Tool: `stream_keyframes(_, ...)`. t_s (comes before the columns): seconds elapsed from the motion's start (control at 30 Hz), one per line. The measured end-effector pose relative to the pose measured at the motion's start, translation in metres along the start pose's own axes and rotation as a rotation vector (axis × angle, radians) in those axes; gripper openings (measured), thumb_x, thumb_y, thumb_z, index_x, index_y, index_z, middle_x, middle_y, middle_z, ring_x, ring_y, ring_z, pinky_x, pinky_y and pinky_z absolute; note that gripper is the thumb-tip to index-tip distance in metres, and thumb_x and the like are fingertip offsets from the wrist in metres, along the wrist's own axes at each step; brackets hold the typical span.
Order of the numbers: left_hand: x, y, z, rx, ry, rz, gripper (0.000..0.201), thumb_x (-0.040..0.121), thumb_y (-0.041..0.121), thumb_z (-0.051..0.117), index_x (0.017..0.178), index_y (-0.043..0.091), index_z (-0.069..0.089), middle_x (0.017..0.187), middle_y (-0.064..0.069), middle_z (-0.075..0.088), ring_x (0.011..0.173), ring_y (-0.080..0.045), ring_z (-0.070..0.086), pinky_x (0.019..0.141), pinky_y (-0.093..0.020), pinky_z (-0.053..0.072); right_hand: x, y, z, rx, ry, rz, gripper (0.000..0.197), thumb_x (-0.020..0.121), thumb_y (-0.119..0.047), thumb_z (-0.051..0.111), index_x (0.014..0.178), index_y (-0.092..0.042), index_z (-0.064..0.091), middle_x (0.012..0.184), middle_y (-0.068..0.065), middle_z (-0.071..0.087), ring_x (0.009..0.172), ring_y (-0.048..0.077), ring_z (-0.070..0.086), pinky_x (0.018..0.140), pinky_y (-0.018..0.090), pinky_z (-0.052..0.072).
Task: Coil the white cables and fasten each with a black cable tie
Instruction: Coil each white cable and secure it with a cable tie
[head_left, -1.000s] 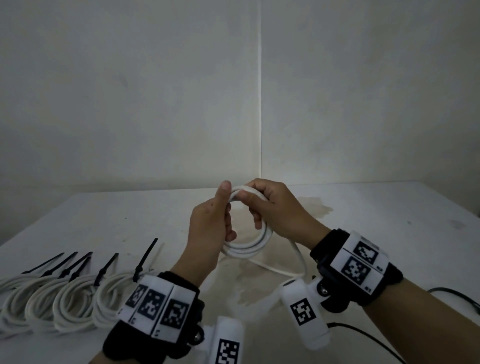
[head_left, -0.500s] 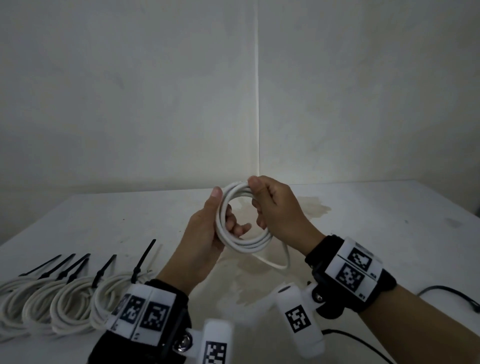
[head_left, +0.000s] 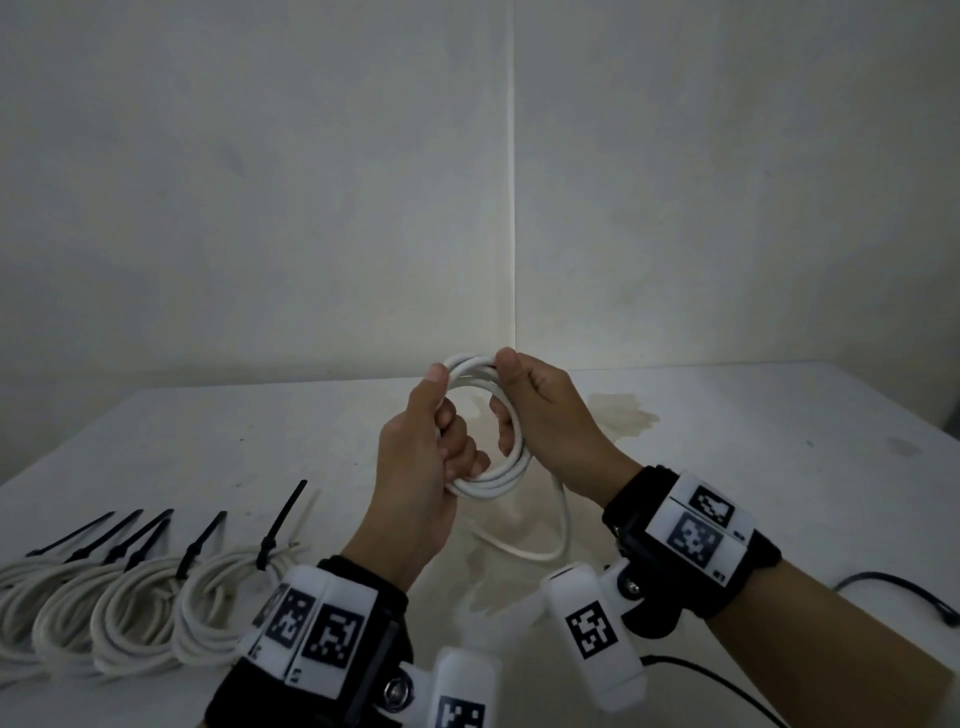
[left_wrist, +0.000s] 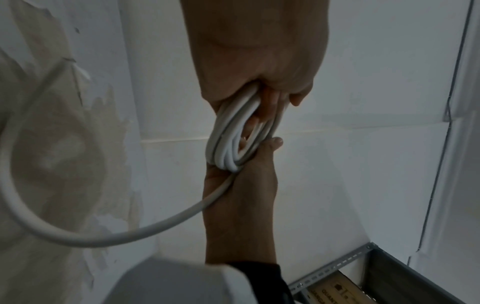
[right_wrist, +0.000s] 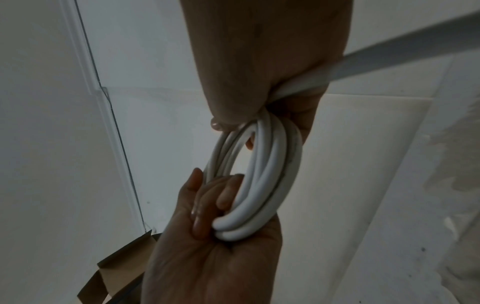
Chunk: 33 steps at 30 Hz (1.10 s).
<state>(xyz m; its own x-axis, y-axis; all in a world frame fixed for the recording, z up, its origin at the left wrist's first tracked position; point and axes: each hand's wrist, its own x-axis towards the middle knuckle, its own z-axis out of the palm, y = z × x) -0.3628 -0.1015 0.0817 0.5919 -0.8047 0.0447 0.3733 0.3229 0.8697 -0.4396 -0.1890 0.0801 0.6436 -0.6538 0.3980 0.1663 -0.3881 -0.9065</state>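
- Pale walls meet in a corner behind a stained white table (head_left: 727, 467); four finished coils (head_left: 130, 618) lie in a row at its left edge, each with a black cable tie (head_left: 283, 519) on it.
- I hold the white cable (head_left: 493, 478) above the table, wound into several loops.
- My left hand (head_left: 421, 467) curls its fingers through the loops and grips them; my right hand (head_left: 545, 415) pinches the top of the coil.
- One loose tail (head_left: 558, 525) hangs to the table, so I judge the winding nearly finished.
- Next I need to wrap in that tail without slackening my grip, then fetch a tie; I see no spare one.
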Motion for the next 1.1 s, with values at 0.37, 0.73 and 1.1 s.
stream_keyframes(0.37,0.019,0.022,-0.023,-0.164,0.226,0.125,0.044,0.093,0.036,0.049,0.057,0.018,0.03,0.036,0.008,0.021,0.029,-0.007,0.02,0.036,-0.014,0.028,-0.018,0.041,-0.003,-0.473,0.001,-0.089,0.029,0.099,-0.026,0.034,0.115,-0.013,0.054,0.061,-0.008,0.044,0.056,0.012,0.042,0.058,0.026,0.035)
stream_keyframes(0.73,0.027,0.051,-0.042,-0.155,0.407,0.397,0.043,0.092,0.036,0.051,0.057,0.019,0.031,0.041,0.006,0.023,0.039,-0.011,0.021,0.043,-0.022,0.029,-0.007,0.042,-0.005,-0.482,-0.202,0.163,0.007,0.099,-0.024,0.032,0.102,-0.018,0.036,0.076,0.0,0.05,0.06,0.013,0.057,0.06,0.022,0.043)
stream_keyframes(1.1,0.023,0.019,-0.05,0.755,0.261,0.75,0.036,0.09,0.048,0.047,0.068,0.019,0.049,0.054,0.001,0.049,0.043,-0.001,0.049,0.041,-0.011,0.036,-0.031,0.016,0.025,-1.247,-0.628,-0.161,0.03,0.099,-0.013,0.034,0.128,-0.007,0.041,0.112,0.015,0.055,0.092,0.033,0.057,0.067,0.034,0.04)
